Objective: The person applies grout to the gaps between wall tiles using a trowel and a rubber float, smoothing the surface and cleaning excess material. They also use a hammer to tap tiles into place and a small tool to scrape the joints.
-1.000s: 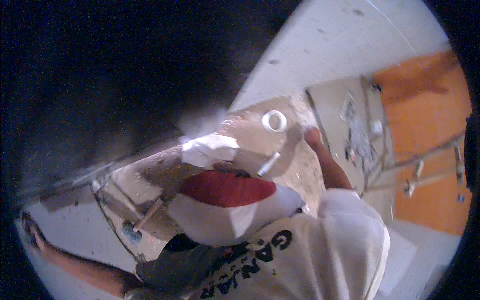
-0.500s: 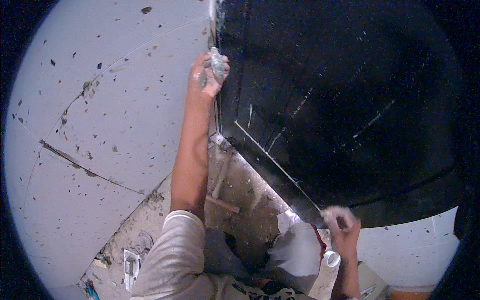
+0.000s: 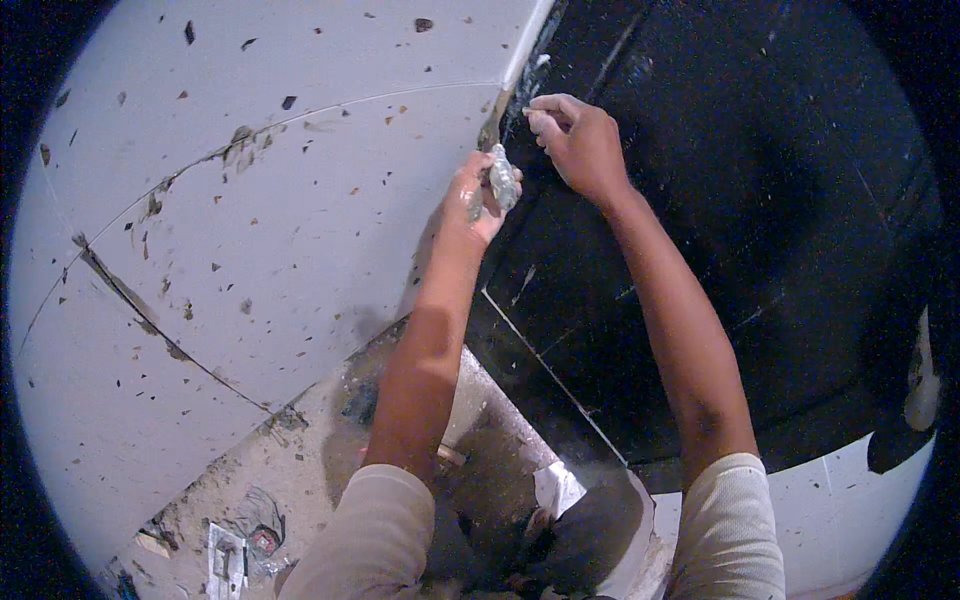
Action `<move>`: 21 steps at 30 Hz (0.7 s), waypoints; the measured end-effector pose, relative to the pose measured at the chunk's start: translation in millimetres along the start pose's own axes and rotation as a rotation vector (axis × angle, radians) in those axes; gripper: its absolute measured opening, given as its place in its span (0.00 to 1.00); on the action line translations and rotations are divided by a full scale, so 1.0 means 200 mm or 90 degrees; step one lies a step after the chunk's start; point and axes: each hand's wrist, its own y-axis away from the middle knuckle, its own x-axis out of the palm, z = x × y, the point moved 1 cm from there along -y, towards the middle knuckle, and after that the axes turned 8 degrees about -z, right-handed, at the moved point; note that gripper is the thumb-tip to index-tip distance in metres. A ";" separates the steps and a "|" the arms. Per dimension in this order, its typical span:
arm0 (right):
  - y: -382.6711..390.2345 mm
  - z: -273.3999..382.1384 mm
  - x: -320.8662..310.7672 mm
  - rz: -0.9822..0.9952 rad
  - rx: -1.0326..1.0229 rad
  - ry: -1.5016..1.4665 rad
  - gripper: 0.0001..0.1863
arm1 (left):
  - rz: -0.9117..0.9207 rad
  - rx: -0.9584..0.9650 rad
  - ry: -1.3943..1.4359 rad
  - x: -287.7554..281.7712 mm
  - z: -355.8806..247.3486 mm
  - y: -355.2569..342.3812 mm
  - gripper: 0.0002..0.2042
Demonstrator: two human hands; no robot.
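My left hand (image 3: 480, 200) is closed on a wet, grey-green lump (image 3: 503, 180) that looks like putty, and paste is smeared on the palm. It is next to the seam between the pale, chip-speckled panel (image 3: 330, 190) and the black panel (image 3: 680, 200). My right hand (image 3: 580, 145) is above the black panel, just right of the seam. Its thumb and forefinger pinch together near a white edge strip (image 3: 528, 45). A tiny pale bit shows at those fingertips, too small to name. Just beyond my left hand, the seam is brownish.
At lower left, a dusty floor (image 3: 210, 490) holds a whitish flat rectangular piece (image 3: 227, 562) and a crumpled clear wrapper (image 3: 262, 515). A wooden stick end (image 3: 450, 455) shows beside my left forearm. A dark crack (image 3: 140, 310) crosses the pale panel.
My right hand has come up from the black panel's lower right edge to the seam near my left hand. The left hand keeps hold of the lump. The view has shifted.
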 end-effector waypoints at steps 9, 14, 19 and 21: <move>-0.36 -0.18 0.29 0.061 -0.081 0.326 0.09 | -0.074 0.016 -0.023 0.04 0.01 0.04 0.15; -0.42 -0.12 0.34 0.124 -0.044 0.420 0.09 | -0.040 0.028 0.005 0.02 0.01 0.03 0.13; -0.40 -0.08 0.32 0.111 -0.024 0.416 0.09 | -0.026 0.037 0.026 0.01 0.02 0.03 0.12; -0.40 -0.07 0.35 0.097 -0.039 0.440 0.10 | -0.025 0.032 0.024 0.01 0.03 0.02 0.12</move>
